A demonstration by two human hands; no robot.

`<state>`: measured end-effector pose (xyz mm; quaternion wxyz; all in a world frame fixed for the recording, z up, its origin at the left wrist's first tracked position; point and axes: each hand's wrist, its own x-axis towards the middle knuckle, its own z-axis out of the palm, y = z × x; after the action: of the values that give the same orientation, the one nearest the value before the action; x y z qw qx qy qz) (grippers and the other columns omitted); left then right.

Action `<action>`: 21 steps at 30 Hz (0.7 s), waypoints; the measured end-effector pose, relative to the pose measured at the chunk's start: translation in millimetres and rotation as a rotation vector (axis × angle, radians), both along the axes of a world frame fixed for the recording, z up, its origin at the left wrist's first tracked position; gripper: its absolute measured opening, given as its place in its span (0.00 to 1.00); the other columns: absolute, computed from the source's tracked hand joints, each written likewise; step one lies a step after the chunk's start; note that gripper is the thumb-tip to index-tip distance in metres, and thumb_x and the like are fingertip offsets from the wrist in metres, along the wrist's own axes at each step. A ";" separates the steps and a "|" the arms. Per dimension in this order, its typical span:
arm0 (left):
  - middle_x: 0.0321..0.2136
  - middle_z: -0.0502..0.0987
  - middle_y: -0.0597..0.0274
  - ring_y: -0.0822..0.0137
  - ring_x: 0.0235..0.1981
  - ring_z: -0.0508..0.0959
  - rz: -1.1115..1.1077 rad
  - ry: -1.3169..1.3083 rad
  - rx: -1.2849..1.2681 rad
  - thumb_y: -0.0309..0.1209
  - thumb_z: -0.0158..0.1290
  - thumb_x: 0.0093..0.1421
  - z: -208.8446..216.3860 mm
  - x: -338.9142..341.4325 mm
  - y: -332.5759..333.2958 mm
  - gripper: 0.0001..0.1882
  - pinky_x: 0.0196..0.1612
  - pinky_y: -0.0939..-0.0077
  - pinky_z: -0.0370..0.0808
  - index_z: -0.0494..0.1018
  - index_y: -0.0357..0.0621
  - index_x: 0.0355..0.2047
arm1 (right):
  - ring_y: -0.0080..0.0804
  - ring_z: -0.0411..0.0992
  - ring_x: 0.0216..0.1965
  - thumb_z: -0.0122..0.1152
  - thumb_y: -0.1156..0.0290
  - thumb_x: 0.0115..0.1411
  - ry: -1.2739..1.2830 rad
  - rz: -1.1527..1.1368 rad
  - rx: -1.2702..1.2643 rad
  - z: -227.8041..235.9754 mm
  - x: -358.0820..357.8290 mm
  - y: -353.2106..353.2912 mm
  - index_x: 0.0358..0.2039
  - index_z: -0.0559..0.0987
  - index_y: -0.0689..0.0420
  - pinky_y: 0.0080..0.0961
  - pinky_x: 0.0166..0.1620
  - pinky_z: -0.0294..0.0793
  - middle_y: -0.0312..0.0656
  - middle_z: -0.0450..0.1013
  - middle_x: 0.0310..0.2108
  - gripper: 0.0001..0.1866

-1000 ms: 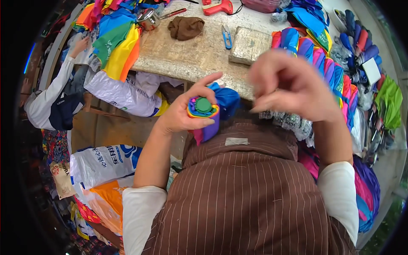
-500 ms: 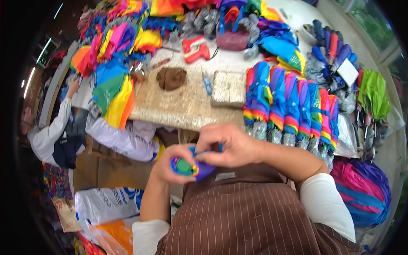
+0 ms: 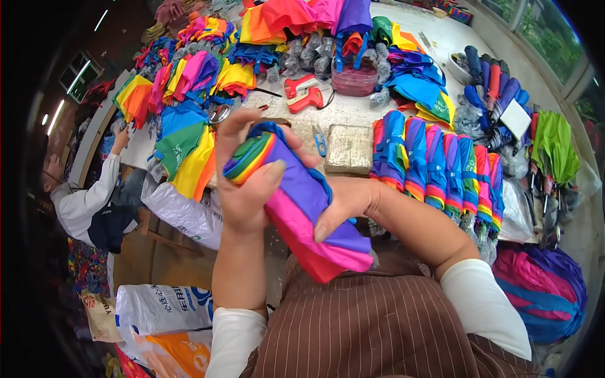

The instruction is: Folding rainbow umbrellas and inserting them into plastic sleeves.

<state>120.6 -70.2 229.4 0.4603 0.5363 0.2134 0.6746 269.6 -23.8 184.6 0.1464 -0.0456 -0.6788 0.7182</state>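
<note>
A folded rainbow umbrella (image 3: 315, 217), its cloth in purple, pink, red and blue, is held aslant in front of my apron. My left hand (image 3: 242, 189) wraps round its upper end, where the green, yellow and orange folds show. Lower down, my right hand (image 3: 350, 200) grips the cloth with the thumb on top; its other fingers are hidden behind the umbrella. Just beyond my hands on the table lie a pale worn block (image 3: 348, 149) and blue-handled thread snips (image 3: 319, 140).
To the right, several folded rainbow umbrellas (image 3: 435, 167) lie in a row. Loose rainbow umbrellas (image 3: 277, 22) are heaped at the back, near red-and-white hand tools (image 3: 305, 101). A person (image 3: 91, 201) sits at the left. Plastic bags (image 3: 161, 309) stand low at the left.
The umbrella has come up and away from my body, and its long side now shows. My left hand has risen with it; my right hand has shifted down along the cloth.
</note>
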 end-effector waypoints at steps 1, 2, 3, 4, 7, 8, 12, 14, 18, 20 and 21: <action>0.33 0.72 0.49 0.59 0.31 0.78 0.005 0.007 -0.049 0.24 0.49 0.52 -13.8 -4.2 2.2 0.27 0.39 0.61 0.78 0.58 0.43 0.53 | 0.24 0.69 0.45 0.75 0.60 0.43 -0.014 -0.010 -0.127 -8.7 -0.7 -4.4 0.51 0.68 0.59 0.27 0.50 0.69 0.38 0.72 0.43 0.37; 0.33 0.73 0.55 0.64 0.30 0.78 0.051 -0.054 -0.069 0.17 0.48 0.54 -21.7 -7.0 3.7 0.22 0.36 0.68 0.79 0.61 0.42 0.50 | 0.24 0.69 0.44 0.73 0.61 0.45 -0.029 -0.020 -0.253 -14.3 -1.0 -7.5 0.51 0.68 0.59 0.26 0.50 0.69 0.38 0.72 0.42 0.35; 0.32 0.73 0.55 0.64 0.30 0.78 0.183 -0.033 -0.071 0.17 0.48 0.55 -33.8 -15.6 9.4 0.21 0.36 0.69 0.78 0.62 0.43 0.49 | 0.31 0.72 0.42 0.72 0.58 0.45 -0.098 -0.157 -0.072 -9.9 -0.8 -10.5 0.53 0.66 0.60 0.29 0.49 0.70 0.43 0.73 0.41 0.37; 0.31 0.73 0.56 0.65 0.30 0.78 0.300 -0.008 -0.068 0.17 0.48 0.56 -42.0 -20.1 15.7 0.19 0.37 0.69 0.78 0.62 0.43 0.48 | 0.36 0.72 0.44 0.72 0.55 0.44 -0.168 -0.327 0.199 -18.7 -1.0 -9.4 0.54 0.65 0.60 0.31 0.49 0.70 0.47 0.72 0.42 0.40; 0.41 0.71 0.53 0.62 0.39 0.76 0.292 -0.069 -0.058 0.19 0.50 0.57 -52.6 -7.3 10.7 0.29 0.46 0.67 0.75 0.54 0.48 0.58 | 0.50 0.72 0.45 0.73 0.53 0.42 -0.370 -0.546 0.494 -31.2 2.0 -11.9 0.54 0.63 0.60 0.37 0.48 0.70 0.57 0.72 0.42 0.43; 0.47 0.69 0.52 0.58 0.46 0.74 0.192 -0.138 -0.023 0.21 0.52 0.56 -60.2 -10.1 12.2 0.37 0.51 0.63 0.72 0.47 0.53 0.62 | 0.51 0.72 0.44 0.73 0.53 0.42 -0.441 -0.602 0.531 -36.7 2.3 -14.8 0.53 0.63 0.60 0.38 0.47 0.70 0.57 0.72 0.41 0.43; 0.46 0.70 0.51 0.55 0.47 0.74 0.071 -0.280 -0.198 0.23 0.55 0.54 -93.0 -14.5 -5.2 0.38 0.52 0.61 0.72 0.49 0.52 0.62 | 0.54 0.73 0.42 0.73 0.52 0.42 -0.633 -0.604 0.562 -45.3 -1.5 -27.2 0.51 0.63 0.60 0.40 0.46 0.71 0.58 0.73 0.38 0.42; 0.44 0.72 0.50 0.55 0.45 0.75 0.066 -0.277 -0.327 0.24 0.55 0.53 -97.7 -22.8 -4.4 0.33 0.50 0.60 0.74 0.55 0.48 0.59 | 0.53 0.72 0.45 0.73 0.53 0.43 -0.607 -0.565 0.485 -48.8 -4.6 -32.5 0.52 0.63 0.60 0.39 0.48 0.70 0.57 0.73 0.40 0.42; 0.44 0.72 0.46 0.53 0.45 0.75 0.045 -0.256 -0.296 0.23 0.55 0.52 -88.7 -35.7 -1.4 0.31 0.50 0.56 0.74 0.58 0.45 0.56 | 0.46 0.67 0.53 0.70 0.56 0.48 -0.214 -0.701 0.574 -67.0 3.3 -28.8 0.55 0.62 0.61 0.35 0.54 0.66 0.53 0.69 0.47 0.40; 0.45 0.71 0.44 0.51 0.47 0.75 0.063 -0.276 -0.285 0.23 0.54 0.52 -89.3 -39.5 -4.3 0.33 0.51 0.54 0.73 0.56 0.47 0.58 | 0.38 0.65 0.52 0.69 0.59 0.50 -0.204 -0.906 0.539 -73.9 17.1 -23.9 0.55 0.63 0.61 0.32 0.54 0.64 0.48 0.66 0.50 0.36; 0.46 0.71 0.43 0.50 0.48 0.74 0.044 -0.292 -0.281 0.24 0.54 0.52 -92.8 -41.8 -7.6 0.34 0.52 0.53 0.72 0.55 0.48 0.59 | 0.36 0.66 0.49 0.69 0.59 0.50 -0.207 -1.021 0.592 -75.1 22.4 -23.7 0.54 0.65 0.61 0.32 0.53 0.65 0.47 0.67 0.48 0.35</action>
<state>78.8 -77.7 136.5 0.5419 0.3582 0.2481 0.7187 292.0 -47.5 109.5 0.4125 -0.3931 -0.7531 0.3290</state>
